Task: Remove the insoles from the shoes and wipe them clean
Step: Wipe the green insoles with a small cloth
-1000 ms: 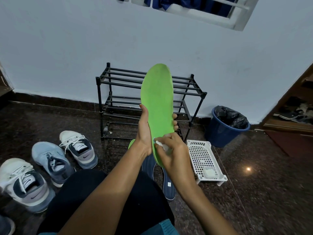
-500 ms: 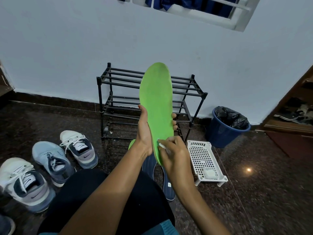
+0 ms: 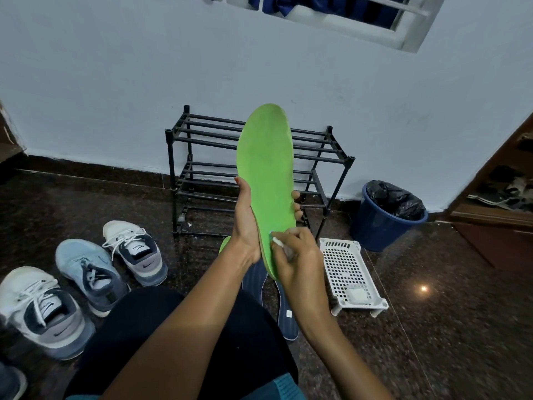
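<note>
The green insole (image 3: pixel 266 168) stands toe-up in front of the shoe rack (image 3: pixel 171 168), hardly shifted over the last second. The left hand (image 3: pixel 245 223) grips its middle, with its fingertips showing past the insole's right edge. The right hand (image 3: pixel 297 255), lower and nearer than the rack, pinches a small white wipe (image 3: pixel 277 242) against the heel end. The wipe has crept slightly upward, so wiping seems to be just starting at the heel, with most of the face left.
</note>
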A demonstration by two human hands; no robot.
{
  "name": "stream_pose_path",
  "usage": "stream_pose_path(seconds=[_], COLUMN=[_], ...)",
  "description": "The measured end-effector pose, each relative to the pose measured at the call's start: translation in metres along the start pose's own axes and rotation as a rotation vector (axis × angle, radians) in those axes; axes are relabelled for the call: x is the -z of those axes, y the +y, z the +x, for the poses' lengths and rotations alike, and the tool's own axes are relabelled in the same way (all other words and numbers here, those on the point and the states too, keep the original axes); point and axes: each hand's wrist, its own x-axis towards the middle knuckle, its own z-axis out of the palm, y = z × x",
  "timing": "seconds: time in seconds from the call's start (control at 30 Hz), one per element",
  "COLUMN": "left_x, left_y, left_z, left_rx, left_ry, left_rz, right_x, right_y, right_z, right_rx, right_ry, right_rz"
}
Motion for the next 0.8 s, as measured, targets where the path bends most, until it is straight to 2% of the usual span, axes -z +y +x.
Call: stream_pose_path(seconds=[0.1,0.3,0.4,0.7,0.8], left_x=[0.0,-0.002,0.0,-0.001,-0.001], left_y=[0.0,-0.001,0.0,-0.001,-0.001], left_z=[0.0,-0.001,-0.001,0.0,0.001], left_rx=[-0.003,0.022,0.02,0.024,0.026], left_ry=[-0.004,-0.035,-0.034,-0.055,-0.063], left_rz=[-0.022,0.012,-0.006,-0.081,-0.091], right_x=[0.003,0.006,0.003,0.008,0.009], right_y=[-0.005,0.005,0.005,-0.007,-0.005], right_z=[-0.003,0.008,0.009,-0.003,-0.003], right_rx=[0.007,0.051,0.042,0.0,0.014], right_ry=[-0.036,0.026,0.036,-0.072,-0.074], right_rz=[0.05,-0.123,-0.135,0.166,0.132])
